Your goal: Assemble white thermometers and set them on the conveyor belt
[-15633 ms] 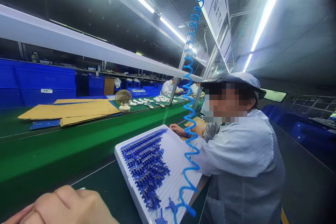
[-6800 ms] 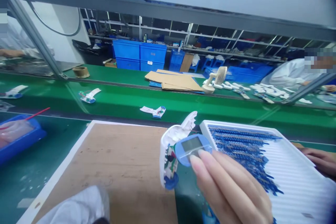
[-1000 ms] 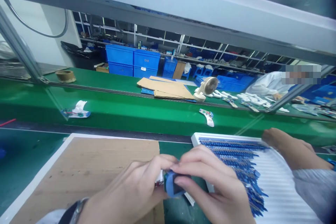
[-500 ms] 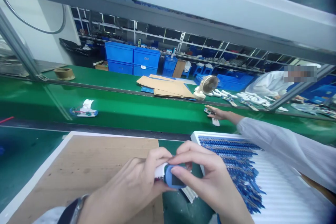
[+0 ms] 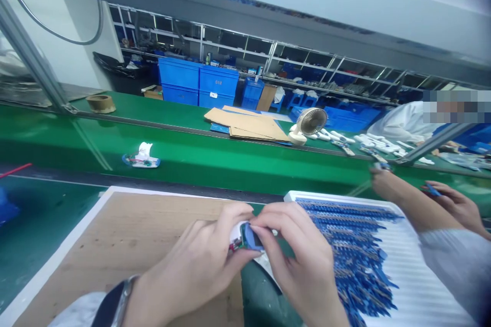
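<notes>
The left hand (image 5: 195,255) and the right hand (image 5: 299,250) are together, both gripping one small white housing (image 5: 235,233) with a blue-rimmed display (image 5: 252,238), which is between their fingertips. Below the left hand lies the cardboard (image 5: 153,235); beside the right hand is the white tray (image 5: 406,265) with blue parts (image 5: 360,265). In my judgement, uneven pressing could tilt the display or strain the exposed wiring. Also, the co-worker's arm (image 5: 425,225), right of the right hand, could bump it, so the piece might drop onto the desk (image 5: 259,291).
</notes>
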A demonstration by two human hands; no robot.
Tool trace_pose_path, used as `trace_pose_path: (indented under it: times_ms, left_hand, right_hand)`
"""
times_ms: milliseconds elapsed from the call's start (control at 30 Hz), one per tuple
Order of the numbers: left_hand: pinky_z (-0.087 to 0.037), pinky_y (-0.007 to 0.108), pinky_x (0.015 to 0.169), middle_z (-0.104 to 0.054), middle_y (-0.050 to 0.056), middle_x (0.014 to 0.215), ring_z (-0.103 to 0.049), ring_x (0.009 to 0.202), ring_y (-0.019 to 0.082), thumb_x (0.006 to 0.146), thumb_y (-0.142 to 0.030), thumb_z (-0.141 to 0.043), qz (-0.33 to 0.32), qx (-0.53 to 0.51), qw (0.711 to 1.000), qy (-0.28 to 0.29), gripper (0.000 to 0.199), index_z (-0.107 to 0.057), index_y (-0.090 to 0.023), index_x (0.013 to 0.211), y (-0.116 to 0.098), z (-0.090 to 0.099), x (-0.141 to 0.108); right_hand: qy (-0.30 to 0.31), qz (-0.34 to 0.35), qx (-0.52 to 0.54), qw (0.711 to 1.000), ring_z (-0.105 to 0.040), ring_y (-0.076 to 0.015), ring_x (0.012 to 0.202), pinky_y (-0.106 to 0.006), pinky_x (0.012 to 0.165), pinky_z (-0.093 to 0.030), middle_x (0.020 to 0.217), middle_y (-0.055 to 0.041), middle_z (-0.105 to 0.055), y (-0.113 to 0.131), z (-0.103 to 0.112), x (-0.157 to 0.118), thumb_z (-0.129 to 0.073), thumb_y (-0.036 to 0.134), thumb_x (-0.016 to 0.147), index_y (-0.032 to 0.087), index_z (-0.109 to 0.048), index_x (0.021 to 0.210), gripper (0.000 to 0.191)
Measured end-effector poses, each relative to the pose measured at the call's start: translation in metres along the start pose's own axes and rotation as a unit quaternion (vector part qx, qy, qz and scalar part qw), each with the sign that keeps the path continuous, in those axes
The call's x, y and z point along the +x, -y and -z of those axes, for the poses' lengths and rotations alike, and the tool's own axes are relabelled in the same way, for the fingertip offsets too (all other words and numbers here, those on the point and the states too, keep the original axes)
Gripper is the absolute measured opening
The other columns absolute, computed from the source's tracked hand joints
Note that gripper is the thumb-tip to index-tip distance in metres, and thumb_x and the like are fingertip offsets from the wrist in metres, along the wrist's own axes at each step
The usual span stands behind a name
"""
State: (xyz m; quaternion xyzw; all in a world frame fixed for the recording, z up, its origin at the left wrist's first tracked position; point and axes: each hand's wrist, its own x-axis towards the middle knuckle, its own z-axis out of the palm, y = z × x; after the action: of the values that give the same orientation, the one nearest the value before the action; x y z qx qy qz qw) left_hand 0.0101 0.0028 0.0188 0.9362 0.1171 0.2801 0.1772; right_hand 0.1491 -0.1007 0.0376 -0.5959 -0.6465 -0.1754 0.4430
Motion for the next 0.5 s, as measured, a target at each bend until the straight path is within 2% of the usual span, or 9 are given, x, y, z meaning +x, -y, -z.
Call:
trace_pose_path:
  times_ms: [67, 200, 333, 500]
  left_hand:
    - [-0.060, 0.033, 0.060, -0.072, 0.001, 0.115, -0.077, 0.079, 0.023, 0.104, -0.043, -0.034, 0.015, -0.041, 0.999, 0.019, 0.023, -0.034, -0.031, 0.123, 0.000, 0.003, 0.001]
    - [-0.056, 0.026, 0.061, -0.072, -0.009, 0.097, -0.075, 0.078, 0.017, 0.098, -0.033, -0.049, 0.036, -0.121, 0.992, 0.020, 0.018, -0.041, -0.034, 0.115, -0.004, 0.010, 0.003]
    - [-0.053, 0.021, 0.063, -0.071, -0.010, 0.095, -0.073, 0.080, 0.013, 0.097, -0.029, -0.053, 0.063, -0.159, 0.985, -0.005, 0.018, -0.045, -0.033, 0.113, -0.006, 0.013, 0.002]
    - [-0.050, 0.016, 0.060, -0.071, -0.012, 0.092, -0.071, 0.079, 0.010, 0.096, -0.030, -0.055, 0.106, -0.213, 0.971, -0.020, 0.016, -0.050, -0.034, 0.110, -0.009, 0.015, 0.001]
  right_hand:
    - [-0.038, 0.040, -0.039, 0.998, -0.058, -0.0098, 0.079, -0.021, 0.071, -0.049, 0.085, -0.0019, -0.064, 0.001, -0.004, 0.000, -0.055, 0.002, 0.090, 0.015, -0.060, 0.090, 0.015]
    - [-0.093, 0.093, -0.076, 0.988, -0.059, -0.0100, 0.081, -0.023, 0.072, -0.051, 0.085, -0.0035, -0.063, 0.002, -0.006, -0.006, -0.055, 0.001, 0.090, 0.013, -0.061, 0.088, 0.013]
    - [-0.124, 0.110, -0.105, 0.981, -0.062, -0.0106, 0.092, -0.024, 0.082, -0.053, 0.091, -0.0034, -0.066, 0.002, -0.008, -0.016, -0.056, -0.003, 0.089, 0.011, -0.064, 0.088, 0.016]
    - [-0.167, 0.133, -0.157, 0.964, -0.068, -0.0116, 0.092, -0.024, 0.083, -0.058, 0.093, 0.0006, -0.074, 0.001, -0.016, -0.028, -0.063, -0.002, 0.086, 0.016, -0.068, 0.089, 0.018]
